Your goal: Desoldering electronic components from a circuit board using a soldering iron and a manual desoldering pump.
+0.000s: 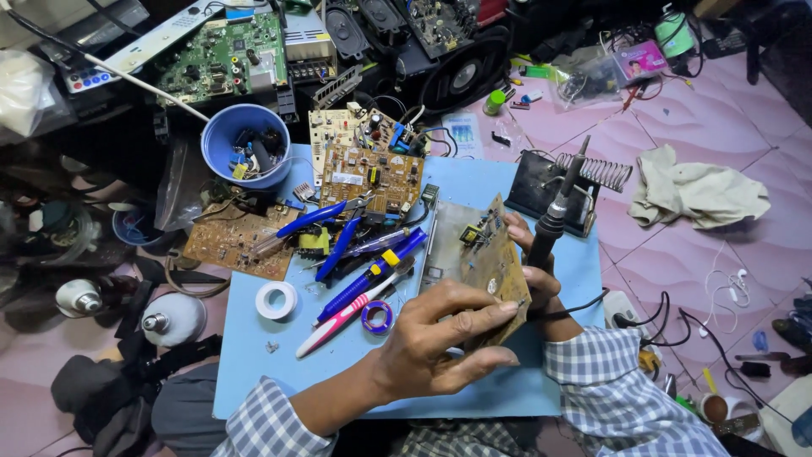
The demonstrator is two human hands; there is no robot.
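My left hand [431, 334] tilted a brown circuit board [499, 267] upright near the blue mat's [254, 355] right edge while my right hand [537, 275] gripped the soldering iron [554, 211] behind it.

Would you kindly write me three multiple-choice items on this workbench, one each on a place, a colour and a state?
1. Where does the roll of white tape lie?
A. on the blue mat
B. in the blue bowl
C. on the pink floor

2. What colour are the handles of the pliers?
A. red
B. blue
C. yellow

3. How is the brown circuit board held?
A. flat on the mat
B. tilted on edge in the left hand
C. hung from a wire

Answers: 1 A, the roll rests on the mat left of the tools. 2 B, both handles are blue. 3 B, the left hand grips it upright while the right hand holds a soldering iron beside it.
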